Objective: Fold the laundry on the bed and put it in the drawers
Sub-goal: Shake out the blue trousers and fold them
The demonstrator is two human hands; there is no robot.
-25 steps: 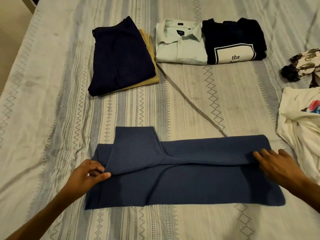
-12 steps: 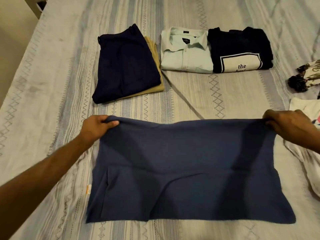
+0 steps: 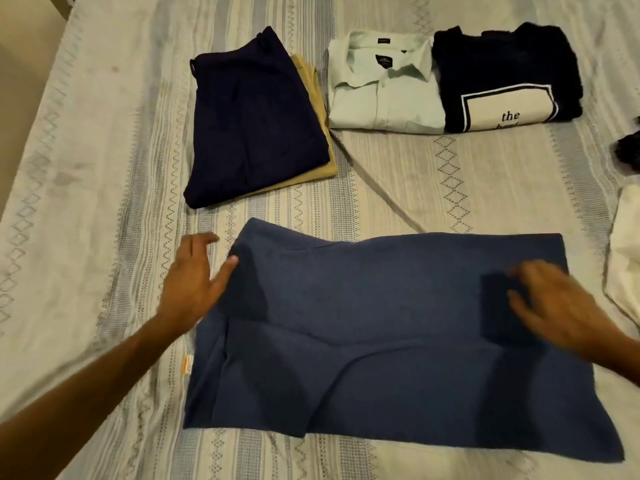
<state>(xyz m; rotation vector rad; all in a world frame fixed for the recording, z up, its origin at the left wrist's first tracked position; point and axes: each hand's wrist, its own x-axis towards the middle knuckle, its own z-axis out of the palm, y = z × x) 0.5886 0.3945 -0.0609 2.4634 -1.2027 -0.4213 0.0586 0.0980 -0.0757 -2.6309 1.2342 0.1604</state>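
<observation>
Now both my hands are open, holding nothing: left hand (image 3: 194, 282) touching the blue towel's (image 3: 381, 341) left edge, right hand (image 3: 561, 306) flat over its right side, probably smoothing it for folding.

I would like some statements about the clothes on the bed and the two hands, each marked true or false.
1. The blue cloth lies spread on the bed. True.
2. The left hand grips a bunched corner of the blue cloth. False: its fingers are straight, at the cloth's left edge.
3. The navy trousers lie on top of a beige garment. True.
4. The pale collared shirt is still unfolded. False: it lies folded beside the dark printed top.
5. The right hand is open over the blue cloth. True.
</observation>
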